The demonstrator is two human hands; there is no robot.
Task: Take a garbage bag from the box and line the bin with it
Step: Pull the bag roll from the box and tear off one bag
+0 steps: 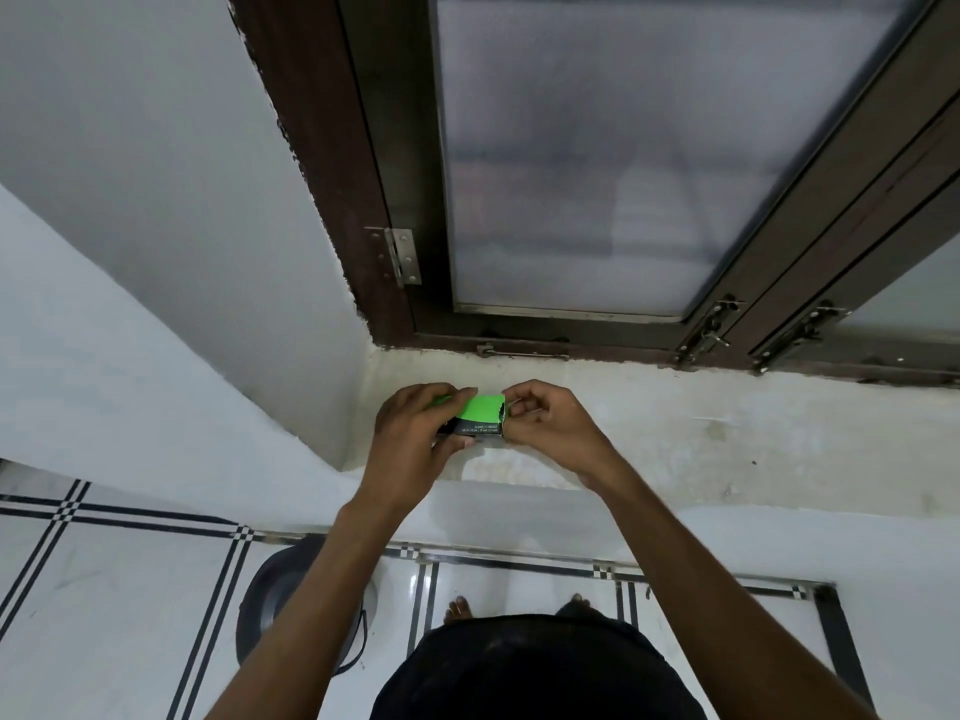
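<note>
above the white window ledge (727, 428), near its left corner where it meets the side wall, both hands hold a small green and black box (480, 415). the left hand (415, 433) wraps around the box's left end, fingers curled over the top and thumb underneath, so that end is mostly hidden. the right hand (545, 420) is at the box's right end, where the cardboard edge looks torn or opened; its fingers are curled in and seem to pinch at that end, though what exactly sits between the fingertips is too small to tell. the box is held level, green face up, with a strip of small print along its near side. whether it touches the ledge or hovers just over it cannot be told.

behind the ledge stands a dark brown window frame (384, 200) with frosted glass panes, a metal hinge (400, 257) on its left post and latches along the bottom rail. down on the tiled floor (130, 605), white with black line borders, a dark round bin (291, 605) sits below and to the left of the hands, partly covered by the left forearm. the person's bare toes show on the floor near the wall, and dark clothing fills the bottom of the view.
</note>
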